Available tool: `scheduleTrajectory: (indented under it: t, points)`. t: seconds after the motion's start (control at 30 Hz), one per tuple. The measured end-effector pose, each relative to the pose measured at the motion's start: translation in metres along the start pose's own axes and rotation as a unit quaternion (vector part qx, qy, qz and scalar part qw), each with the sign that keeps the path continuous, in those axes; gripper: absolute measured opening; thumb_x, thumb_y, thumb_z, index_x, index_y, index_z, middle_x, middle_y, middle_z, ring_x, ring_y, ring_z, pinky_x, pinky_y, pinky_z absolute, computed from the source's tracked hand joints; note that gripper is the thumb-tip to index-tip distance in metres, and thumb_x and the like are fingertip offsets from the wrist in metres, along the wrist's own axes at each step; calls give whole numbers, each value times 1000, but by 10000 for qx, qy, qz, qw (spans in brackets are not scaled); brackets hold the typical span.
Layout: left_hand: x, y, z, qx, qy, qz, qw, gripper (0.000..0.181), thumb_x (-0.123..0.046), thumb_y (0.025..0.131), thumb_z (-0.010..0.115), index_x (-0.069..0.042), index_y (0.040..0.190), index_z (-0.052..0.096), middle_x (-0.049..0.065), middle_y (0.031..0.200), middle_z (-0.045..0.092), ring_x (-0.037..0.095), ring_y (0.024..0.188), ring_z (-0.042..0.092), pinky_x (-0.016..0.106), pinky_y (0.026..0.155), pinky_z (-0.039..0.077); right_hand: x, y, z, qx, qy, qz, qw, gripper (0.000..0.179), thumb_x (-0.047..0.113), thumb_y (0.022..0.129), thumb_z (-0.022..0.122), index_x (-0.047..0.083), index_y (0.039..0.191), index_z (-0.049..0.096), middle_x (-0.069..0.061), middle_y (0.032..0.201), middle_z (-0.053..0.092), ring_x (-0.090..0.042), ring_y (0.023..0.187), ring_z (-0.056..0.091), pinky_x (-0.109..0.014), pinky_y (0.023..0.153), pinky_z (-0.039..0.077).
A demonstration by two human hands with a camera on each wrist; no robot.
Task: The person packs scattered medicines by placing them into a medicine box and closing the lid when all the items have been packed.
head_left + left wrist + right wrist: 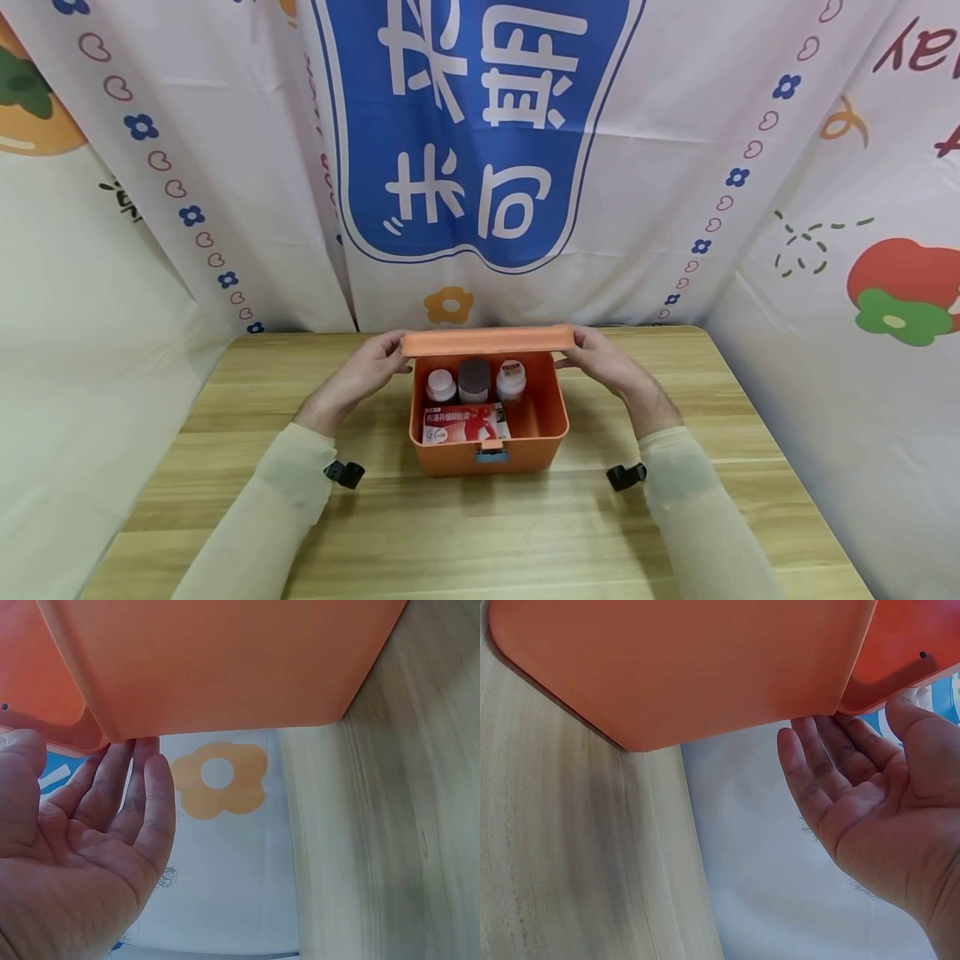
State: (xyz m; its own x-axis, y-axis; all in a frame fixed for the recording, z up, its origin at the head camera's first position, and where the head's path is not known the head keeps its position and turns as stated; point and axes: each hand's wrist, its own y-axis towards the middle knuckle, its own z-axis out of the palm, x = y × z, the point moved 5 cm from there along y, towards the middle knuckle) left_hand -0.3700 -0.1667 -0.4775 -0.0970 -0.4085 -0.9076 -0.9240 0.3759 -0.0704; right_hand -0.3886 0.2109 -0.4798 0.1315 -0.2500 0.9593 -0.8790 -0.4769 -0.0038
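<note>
An orange box point(491, 457) stands on the table with its lid point(487, 340) raised at the back. Inside are two white-capped bottles point(441, 385) point(511, 380), a dark-capped bottle point(473, 379) and a red-and-white medicine carton point(463, 423). My left hand point(371, 367) holds the lid's left end; in the left wrist view its thumb is at the lid's edge and its fingers reach behind. At the opposite end, my right hand point(606, 364) holds the lid likewise, thumb by the edge, fingertips partly hidden behind the box in the right wrist view.
The wood-grain table point(480, 542) extends around the box. A printed white cloth point(637, 208) hangs right behind the table, and more cloth flanks both sides. A blue-grey latch point(492, 456) sits on the box front. Small black devices point(345, 475) are on both wrists.
</note>
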Motion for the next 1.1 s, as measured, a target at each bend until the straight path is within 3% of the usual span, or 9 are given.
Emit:
scheduleTrajectory:
  t: [0.1,0.2,0.43,0.67,0.83,0.93,1.0,1.1]
  points:
    - [1,2,0,-52,-14,48,10000,51,-26,128,48,2,170,55,28,165,66,45,152,67,60,129,57,-1,1,-1,-16,63,75,10000,42,7,124,51,-14,160,57,-22,146,72,-3,120,73,-27,105,66]
    - [3,3,1,-96,-79,88,9999,52,-24,128,47,3,172,51,28,163,67,44,151,67,59,129,56,-4,2,-2,-72,26,179,9998,46,9,123,53,-11,165,54,-20,146,74,-3,117,74,-26,107,63]
    - [7,4,1,-145,-178,235,9995,56,-29,127,50,0,175,49,27,160,68,41,152,64,65,136,47,-7,1,-3,-190,-237,278,9992,53,22,125,57,-1,173,52,-30,162,67,-16,134,69,-32,116,55]
    - [7,1,2,-169,-131,444,9988,58,-34,126,51,-1,174,52,25,158,69,41,150,65,60,131,51,-9,0,-5,-118,-319,223,9992,57,28,126,54,-2,174,49,-31,167,64,-14,138,68,-24,113,54]
    - [7,1,2,-137,-108,535,9984,58,-32,125,51,-1,174,52,28,162,67,48,157,61,67,134,49,-13,0,-7,-66,-428,212,9988,58,27,127,51,-4,176,46,-32,171,60,-37,154,63,-22,112,54]
    - [9,2,3,-139,-28,506,9986,56,-29,125,54,-2,174,52,29,165,65,49,159,60,68,134,50,-14,-1,-8,-27,-480,230,9986,58,26,127,51,-4,176,46,-32,172,60,-43,159,60,-22,113,54]
    - [11,2,3,-134,25,493,9987,55,-26,125,55,-3,175,52,29,166,65,49,159,60,67,133,51,-14,-2,-7,29,-479,237,9986,57,25,127,51,-3,176,46,-31,171,60,-41,157,62,-22,113,55]
    - [14,2,3,-126,105,506,9986,54,-22,124,56,-3,175,52,29,166,65,49,157,61,66,131,54,-14,-3,-7,98,-438,202,9988,55,23,127,52,-3,175,49,-31,169,63,-26,147,69,-22,111,57]
